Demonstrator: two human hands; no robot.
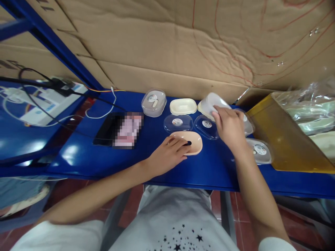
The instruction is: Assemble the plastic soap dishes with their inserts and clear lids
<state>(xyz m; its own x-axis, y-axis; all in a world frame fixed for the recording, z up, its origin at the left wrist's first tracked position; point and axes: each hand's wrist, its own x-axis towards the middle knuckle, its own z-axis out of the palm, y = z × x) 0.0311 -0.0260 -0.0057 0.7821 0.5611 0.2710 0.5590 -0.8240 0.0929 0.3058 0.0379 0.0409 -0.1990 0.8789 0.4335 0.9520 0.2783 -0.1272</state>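
My left hand point(174, 151) has its fingers on a peach-coloured oval dish point(197, 142) with a dark hole, near the middle of the blue table. At the back right, my right hand point(229, 123) grips a translucent white container point(213, 101), tilted over a cream dish point(202, 108). Another cream dish point(183, 106) lies to its left. Two clear oval lids with round labels, a left one point(178, 123) and a right one point(206, 127), rest between the dishes and my hands. My right fingertips partly hide what they touch.
A closed container point(154, 103) stands at the back left, near a black device point(107, 129). More clear labelled pieces point(260, 150) lie right, beside a yellow-brown box point(290, 139) holding wrapped pale items. Cables and a power strip point(44, 108) are far left; cardboard stands behind.
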